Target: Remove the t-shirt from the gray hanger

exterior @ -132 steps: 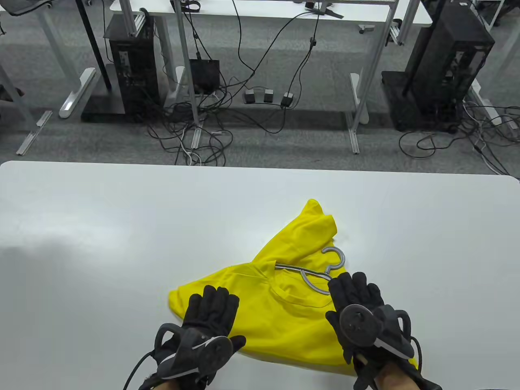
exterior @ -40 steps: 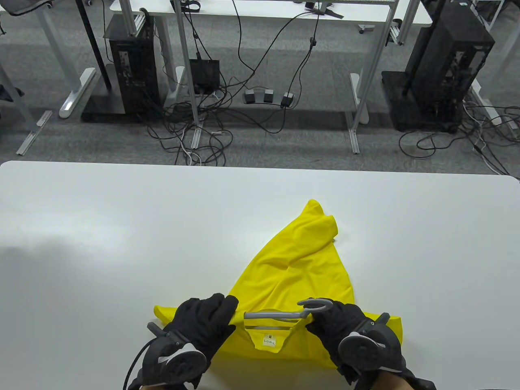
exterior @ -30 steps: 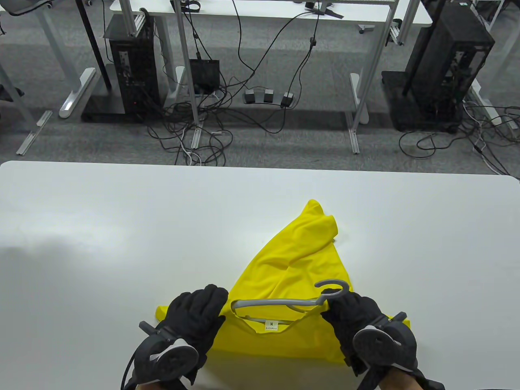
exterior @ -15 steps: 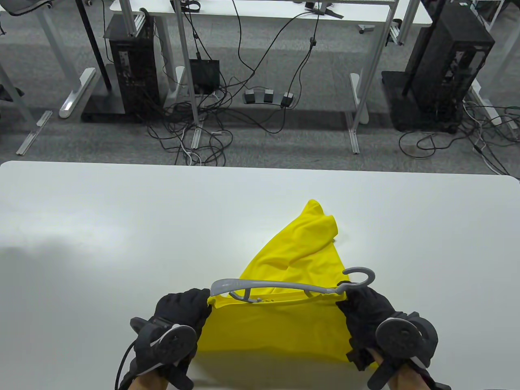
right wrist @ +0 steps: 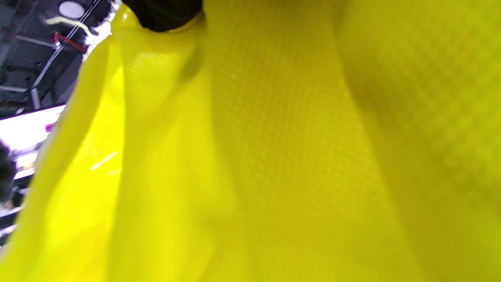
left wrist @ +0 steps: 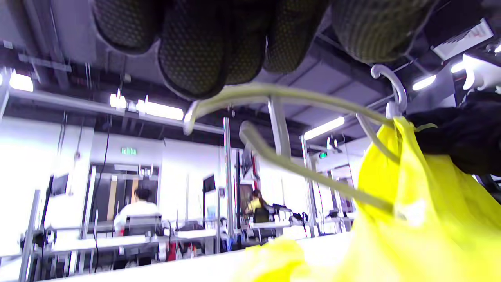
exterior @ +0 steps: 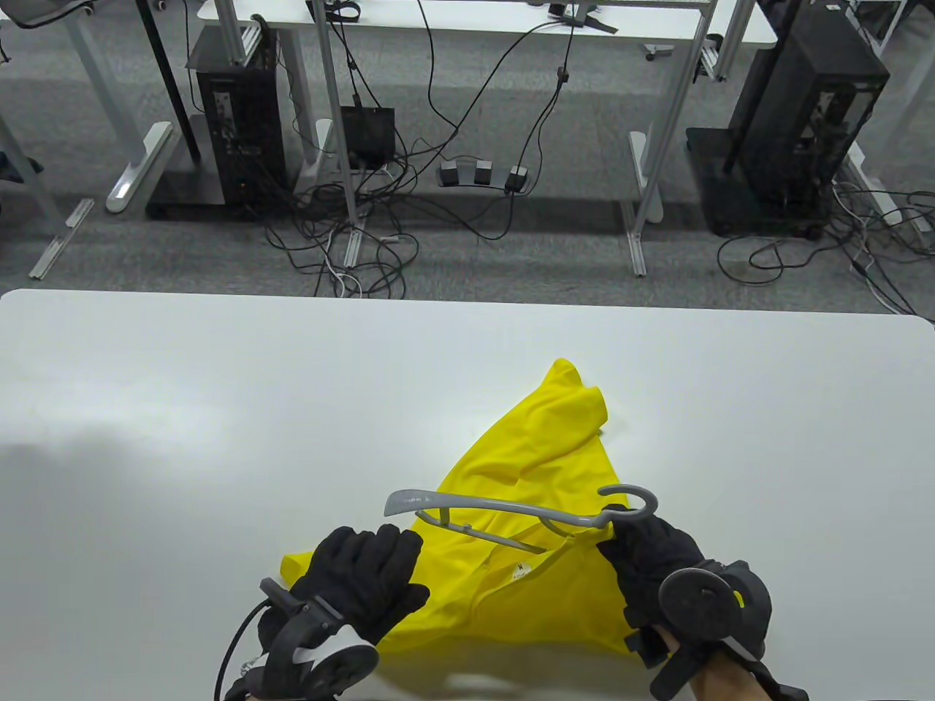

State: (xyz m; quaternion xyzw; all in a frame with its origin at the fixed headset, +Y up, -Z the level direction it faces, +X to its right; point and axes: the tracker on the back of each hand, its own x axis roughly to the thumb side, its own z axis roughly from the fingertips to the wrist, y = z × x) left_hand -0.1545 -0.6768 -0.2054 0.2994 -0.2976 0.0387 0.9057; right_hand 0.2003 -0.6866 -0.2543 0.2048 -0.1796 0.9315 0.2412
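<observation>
Right hand [exterior: 654, 558] fingers clamp the gray hanger [exterior: 511, 515] neck, raised over the table [exterior: 182, 409]; left hand [exterior: 361, 577], fingers together, presses the t-shirt [exterior: 540, 453]. Slide remaining arm from collar

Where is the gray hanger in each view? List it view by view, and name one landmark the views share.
Table view: gray hanger lies low center, above the yellow t-shirt, its hook end at the right hand.
Left wrist view: hanger crosses the upper middle, under the left hand's fingers.
Right wrist view: not in it; fabric fills the frame.
Shared landmark: the yellow t-shirt.
</observation>
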